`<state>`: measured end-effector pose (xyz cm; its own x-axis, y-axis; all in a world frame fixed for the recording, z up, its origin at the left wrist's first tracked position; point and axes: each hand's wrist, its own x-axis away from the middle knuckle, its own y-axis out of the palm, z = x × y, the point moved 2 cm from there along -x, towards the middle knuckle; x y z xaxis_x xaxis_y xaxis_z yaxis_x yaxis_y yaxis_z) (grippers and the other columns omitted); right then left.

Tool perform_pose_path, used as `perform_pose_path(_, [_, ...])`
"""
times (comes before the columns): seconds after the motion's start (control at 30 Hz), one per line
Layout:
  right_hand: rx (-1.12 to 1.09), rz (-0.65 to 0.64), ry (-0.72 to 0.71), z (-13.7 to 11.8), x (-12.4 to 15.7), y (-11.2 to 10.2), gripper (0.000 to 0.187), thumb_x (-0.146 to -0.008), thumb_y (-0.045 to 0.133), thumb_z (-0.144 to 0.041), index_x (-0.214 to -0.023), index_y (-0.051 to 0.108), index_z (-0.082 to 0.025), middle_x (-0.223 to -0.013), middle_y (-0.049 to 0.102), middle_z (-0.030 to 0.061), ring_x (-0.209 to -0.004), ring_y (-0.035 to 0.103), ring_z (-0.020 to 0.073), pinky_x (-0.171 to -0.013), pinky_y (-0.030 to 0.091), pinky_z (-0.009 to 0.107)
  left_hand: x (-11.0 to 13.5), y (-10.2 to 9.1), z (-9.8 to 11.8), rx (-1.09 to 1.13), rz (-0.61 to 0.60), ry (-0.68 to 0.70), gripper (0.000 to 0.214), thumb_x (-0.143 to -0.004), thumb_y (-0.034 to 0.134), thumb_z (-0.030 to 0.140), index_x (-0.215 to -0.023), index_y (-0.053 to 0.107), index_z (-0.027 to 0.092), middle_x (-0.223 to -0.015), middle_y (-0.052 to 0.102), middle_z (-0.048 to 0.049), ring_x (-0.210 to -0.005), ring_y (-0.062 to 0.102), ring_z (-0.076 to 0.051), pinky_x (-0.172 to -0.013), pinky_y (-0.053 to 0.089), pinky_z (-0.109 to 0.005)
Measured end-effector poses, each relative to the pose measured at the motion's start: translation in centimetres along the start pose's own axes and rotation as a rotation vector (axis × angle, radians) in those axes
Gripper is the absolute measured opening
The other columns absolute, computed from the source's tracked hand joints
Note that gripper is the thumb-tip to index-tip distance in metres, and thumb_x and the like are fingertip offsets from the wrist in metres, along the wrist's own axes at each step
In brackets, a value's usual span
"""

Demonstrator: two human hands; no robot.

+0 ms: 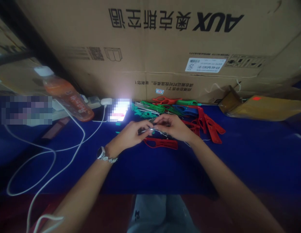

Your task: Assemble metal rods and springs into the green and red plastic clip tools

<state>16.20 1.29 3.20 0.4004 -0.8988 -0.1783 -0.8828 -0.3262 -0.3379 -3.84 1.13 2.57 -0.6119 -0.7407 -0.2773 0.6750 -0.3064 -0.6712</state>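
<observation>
My left hand (134, 134) is closed in a pinch on a thin shiny metal piece (148, 130). The fingertips of my right hand (174, 128) meet the left ones and pinch the same piece at its right end. Thin pale wires (162, 132) trail out below the right fingers. Just under both hands lies a red plastic lighter shell half (162, 143) on the blue tabletop (145, 171). Behind them is a heap of green shell halves (152, 106), with metal tubes among them. The fingers partly hide what they hold.
Red shell parts (212, 129) and a blue one (186, 111) lie to the right. At left are a bright-screened phone (120, 110), a drink bottle (68, 94) and looping white cables (80, 132). A cardboard box (145, 42) walls the back; a yellow packet (269, 108) sits right.
</observation>
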Motion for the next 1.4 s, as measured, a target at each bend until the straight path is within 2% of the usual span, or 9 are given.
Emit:
perform_pose_path(0.2, [0.103,0.038,-0.009,-0.5,0.8,-1.0,0.021,-0.088,0.062,-0.037,-0.093,0.069,-0.019,-0.087,0.069,0.0029,-0.078,0.063,0.0151,-0.07,0.049,0.029,0.1,-0.4,0.0,-0.039,0.07,-0.012,0.015,-0.094,0.06,0.028,-0.105,0.065,0.019,-0.081,0.075,-0.0009,-0.066,0.066,-0.011,-0.049,0.041,-0.02])
perform_pose_path(0.3, [0.218,-0.036,-0.006,-0.9,1.5,-1.3,0.018,-0.083,0.069,-0.034,-0.093,0.07,-0.019,-0.085,0.069,0.0021,-0.078,0.063,0.0159,-0.072,0.049,0.03,0.0,-0.6,0.0,-0.033,0.102,-0.014,0.016,-0.094,0.06,0.028,-0.106,0.065,0.019,-0.083,0.074,-0.001,-0.069,0.067,-0.011,-0.052,0.043,-0.02])
perform_pose_path(0.43, [0.375,0.009,-0.061,-1.0,1.8,-1.1,0.011,-0.077,0.077,-0.026,-0.084,0.071,-0.019,-0.08,0.071,0.0006,-0.076,0.063,0.0157,-0.073,0.047,0.029,0.0,-0.6,-0.2,-0.031,0.126,-0.02,0.017,-0.095,0.06,0.028,-0.108,0.064,0.019,-0.081,0.075,-0.0008,-0.069,0.067,-0.012,-0.052,0.044,-0.02])
perform_pose_path(0.5, [0.365,0.039,-0.076,-0.9,1.8,-1.0,0.007,-0.082,0.072,-0.026,-0.082,0.073,-0.019,-0.076,0.071,0.0005,-0.072,0.063,0.0148,-0.071,0.047,0.028,0.1,-0.6,-0.3,-0.044,0.126,-0.022,0.023,-0.095,0.059,0.029,-0.116,0.065,0.02,-0.08,0.075,-0.0005,-0.067,0.066,-0.011,-0.05,0.043,-0.02])
perform_pose_path(0.6, [0.319,0.061,-0.091,-0.7,1.7,-1.1,0.015,-0.088,0.067,-0.032,-0.089,0.077,-0.02,-0.079,0.073,0.0014,-0.072,0.063,0.015,-0.068,0.046,0.028,0.2,-0.7,-0.3,-0.065,0.086,-0.023,0.03,-0.096,0.058,0.03,-0.124,0.066,0.023,-0.085,0.076,-0.0012,-0.066,0.066,-0.012,-0.047,0.041,-0.02])
perform_pose_path(0.73, [0.292,-0.023,-0.073,-0.5,1.8,-1.0,0.023,-0.091,0.064,-0.037,-0.094,0.08,-0.021,-0.079,0.074,0.0013,-0.07,0.062,0.015,-0.064,0.045,0.027,0.1,-0.7,0.0,-0.019,0.003,-0.011,0.028,-0.097,0.057,0.03,-0.121,0.069,0.023,-0.094,0.077,-0.0023,-0.074,0.069,-0.012,-0.053,0.046,-0.02])
perform_pose_path(0.87, [0.276,-0.073,-0.08,-0.4,1.8,-0.9,0.023,-0.091,0.063,-0.037,-0.092,0.081,-0.023,-0.074,0.072,-0.0001,-0.065,0.059,0.0133,-0.061,0.043,0.026,0.1,-0.6,0.2,-0.002,-0.017,-0.022,0.027,-0.096,0.059,0.034,-0.118,0.071,0.022,-0.091,0.078,-0.0022,-0.07,0.068,-0.012,-0.053,0.047,-0.02])
perform_pose_path(1.2, [0.303,-0.074,-0.131,0.0,1.8,-0.1,0.02,-0.091,0.063,-0.033,-0.095,0.08,-0.022,-0.073,0.071,-0.0002,-0.063,0.058,0.0129,-0.061,0.042,0.026,0.1,-0.9,0.0,-0.083,0.0,0.044,0.022,-0.096,0.06,0.036,-0.103,0.076,0.022,-0.093,0.077,-0.0024,-0.075,0.067,-0.014,-0.063,0.048,-0.024])
perform_pose_path(1.4, [0.35,0.003,-0.088,-0.3,2.0,0.4,0.018,-0.084,0.07,-0.031,-0.098,0.074,-0.021,-0.085,0.074,0.0019,-0.076,0.065,0.0161,-0.073,0.049,0.029,-0.1,-1.0,-1.0,-0.119,0.073,0.06,0.023,-0.097,0.059,0.036,-0.102,0.077,0.022,-0.091,0.076,-0.0029,-0.072,0.066,-0.014,-0.063,0.047,-0.026])
